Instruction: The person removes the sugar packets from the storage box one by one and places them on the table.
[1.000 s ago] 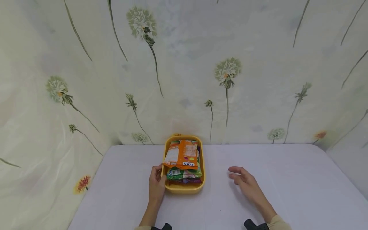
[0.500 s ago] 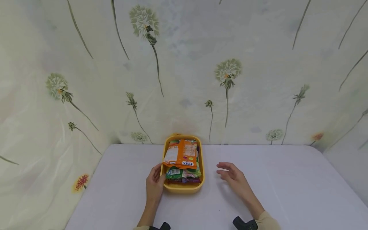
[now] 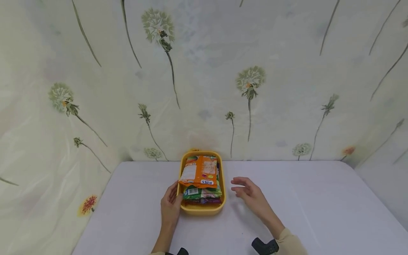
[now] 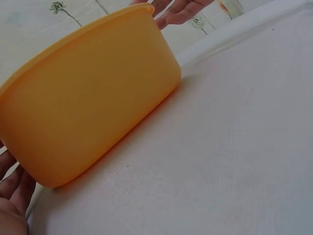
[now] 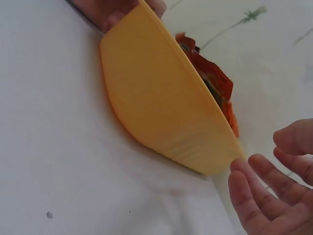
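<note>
1. Your left hand (image 3: pixel 170 207) rests against the yellow tub (image 3: pixel 204 209), fingers on its left wall, mid-table (image 3: pixel 318 198).
2. Your right hand (image 3: pixel 250 194) hovers just beside the tub, fingers loosely spread.
3. Orange packet (image 3: pixel 200 171) tops the stack inside.

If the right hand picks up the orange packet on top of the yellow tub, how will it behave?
The orange packet is probably light and floppy: thin crinkled foil. It overhangs the yellow tub rim, so it may slide. The right hand is apart.
</note>
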